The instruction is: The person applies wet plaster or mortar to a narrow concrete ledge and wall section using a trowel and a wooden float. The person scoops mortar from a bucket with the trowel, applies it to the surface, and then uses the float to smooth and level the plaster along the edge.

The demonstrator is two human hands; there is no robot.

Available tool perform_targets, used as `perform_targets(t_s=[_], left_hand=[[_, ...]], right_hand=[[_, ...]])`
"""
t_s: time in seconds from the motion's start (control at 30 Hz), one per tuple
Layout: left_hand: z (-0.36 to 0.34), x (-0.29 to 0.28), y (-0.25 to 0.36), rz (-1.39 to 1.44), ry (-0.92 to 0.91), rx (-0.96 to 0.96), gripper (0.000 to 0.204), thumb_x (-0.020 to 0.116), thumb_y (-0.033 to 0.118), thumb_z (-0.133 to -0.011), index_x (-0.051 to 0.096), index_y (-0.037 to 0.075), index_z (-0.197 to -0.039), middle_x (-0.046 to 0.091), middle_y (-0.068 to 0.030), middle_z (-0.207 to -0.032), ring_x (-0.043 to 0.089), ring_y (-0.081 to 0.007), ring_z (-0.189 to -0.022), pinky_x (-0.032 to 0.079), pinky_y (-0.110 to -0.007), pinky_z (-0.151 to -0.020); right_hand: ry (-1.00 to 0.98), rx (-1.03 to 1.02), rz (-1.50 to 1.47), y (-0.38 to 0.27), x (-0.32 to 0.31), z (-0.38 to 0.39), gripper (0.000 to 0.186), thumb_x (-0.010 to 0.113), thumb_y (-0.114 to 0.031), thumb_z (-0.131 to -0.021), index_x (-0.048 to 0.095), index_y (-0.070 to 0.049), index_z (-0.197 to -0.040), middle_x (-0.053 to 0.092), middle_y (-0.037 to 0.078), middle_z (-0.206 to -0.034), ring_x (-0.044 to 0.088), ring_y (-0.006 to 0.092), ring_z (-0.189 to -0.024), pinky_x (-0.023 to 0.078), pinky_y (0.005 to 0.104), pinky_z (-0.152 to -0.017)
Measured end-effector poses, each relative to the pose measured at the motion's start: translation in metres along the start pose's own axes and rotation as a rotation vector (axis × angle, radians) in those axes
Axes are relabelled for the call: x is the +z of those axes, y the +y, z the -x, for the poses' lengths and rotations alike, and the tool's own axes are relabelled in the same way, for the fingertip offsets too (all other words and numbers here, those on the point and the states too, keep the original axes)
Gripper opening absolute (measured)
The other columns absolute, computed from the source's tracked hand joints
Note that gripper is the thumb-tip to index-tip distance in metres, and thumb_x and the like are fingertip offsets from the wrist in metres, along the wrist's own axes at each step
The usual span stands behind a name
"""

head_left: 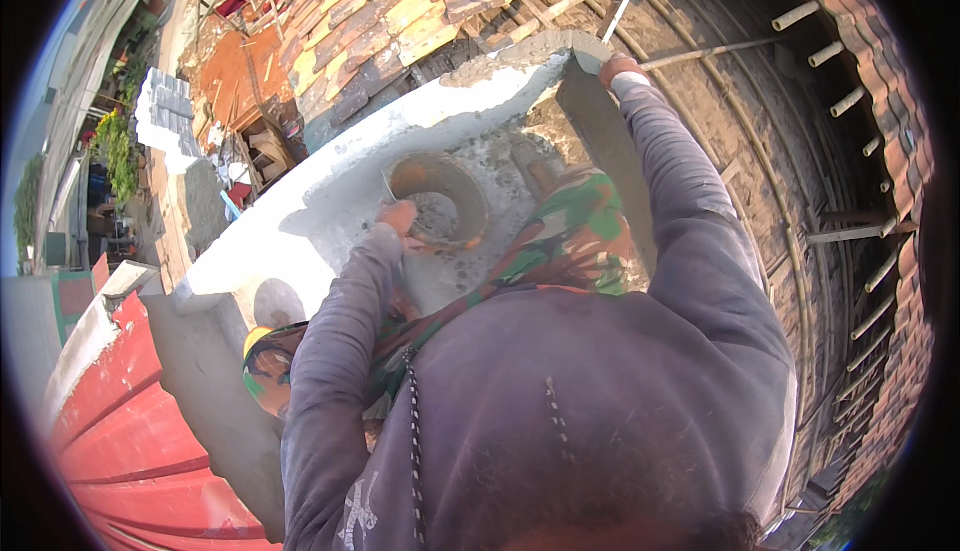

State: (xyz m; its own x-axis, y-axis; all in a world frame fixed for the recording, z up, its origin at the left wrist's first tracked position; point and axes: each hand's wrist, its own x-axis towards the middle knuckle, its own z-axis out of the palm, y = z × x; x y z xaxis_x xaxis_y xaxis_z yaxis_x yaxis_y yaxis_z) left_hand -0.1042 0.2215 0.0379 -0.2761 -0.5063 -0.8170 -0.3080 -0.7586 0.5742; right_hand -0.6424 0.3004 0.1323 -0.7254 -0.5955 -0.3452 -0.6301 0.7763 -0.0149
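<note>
My left hand [398,217] is closed at the near left rim of a round bucket [470,201]. The bucket stands on a grey, mortar-stained floor inside a low wall, and its inside is coated with dried grey stuff. My right arm stretches far forward, and my right hand [620,68] is closed at the far corner of the plastered wall [530,61]. A greyish flat piece [588,53] shows beside its fingers, but I cannot make out what it is. My legs, in camouflage trousers [570,236], are bent close to the bucket.
Beyond the white wall [250,236] lies a tiled roof [400,1]. Bamboo poles and a roof frame [700,51] are on the right. Red metal sheeting [140,401] is at the lower left. Stacked grey blocks [165,116] stand at the far left, above a drop.
</note>
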Motion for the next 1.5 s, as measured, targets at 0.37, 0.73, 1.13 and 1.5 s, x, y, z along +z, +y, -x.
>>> perform_targets(t_s=[0.37,0.73,1.13,1.5], left_hand=[[0.013,0.008,-0.004,0.065,0.045,0.004,0.041,0.058,0.015,-0.094,0.047,0.002,-0.131,0.055,-0.0212,-0.129,0.064,-0.0462,-0.113,0.057,-0.066,-0.088],[0.009,-0.005,-0.039,-0.031,0.114,0.097,0.048,0.055,0.014,-0.096,0.041,0.005,-0.14,0.052,-0.0174,-0.14,0.058,-0.0455,-0.122,0.052,-0.071,-0.095],[0.024,0.038,-0.038,0.362,0.037,-0.083,0.05,0.057,0.014,-0.094,0.045,0.015,-0.143,0.065,-0.0121,-0.13,0.064,-0.041,-0.12,0.049,-0.074,-0.098],[-0.064,-0.031,-0.077,-0.498,-0.11,0.592,0.032,0.049,0.016,-0.102,0.056,0.003,-0.13,0.069,-0.0159,-0.125,0.072,-0.037,-0.109,0.06,-0.062,-0.089]], right_hand=[[-0.04,-0.251,-0.058,0.006,0.004,-0.004,0.048,0.046,-0.035,-0.104,0.07,0.006,-0.108,0.072,0.024,-0.092,0.073,0.0372,-0.084,0.058,0.0475,-0.077],[0.081,-0.367,-0.24,-0.119,0.01,0.101,0.057,0.052,-0.05,-0.099,0.067,-0.002,-0.128,0.07,0.025,-0.123,0.065,0.0379,-0.121,0.05,0.0477,-0.104],[0.046,-0.131,-0.023,-0.064,-0.015,0.079,0.046,0.058,-0.036,-0.097,0.068,-0.005,-0.129,0.065,0.017,-0.138,0.063,0.0349,-0.128,0.052,0.0486,-0.104],[0.186,-0.071,-0.135,-0.114,-0.007,0.099,0.042,0.056,-0.034,-0.097,0.071,-0.009,-0.127,0.069,0.017,-0.132,0.067,0.0352,-0.122,0.053,0.045,-0.102]])
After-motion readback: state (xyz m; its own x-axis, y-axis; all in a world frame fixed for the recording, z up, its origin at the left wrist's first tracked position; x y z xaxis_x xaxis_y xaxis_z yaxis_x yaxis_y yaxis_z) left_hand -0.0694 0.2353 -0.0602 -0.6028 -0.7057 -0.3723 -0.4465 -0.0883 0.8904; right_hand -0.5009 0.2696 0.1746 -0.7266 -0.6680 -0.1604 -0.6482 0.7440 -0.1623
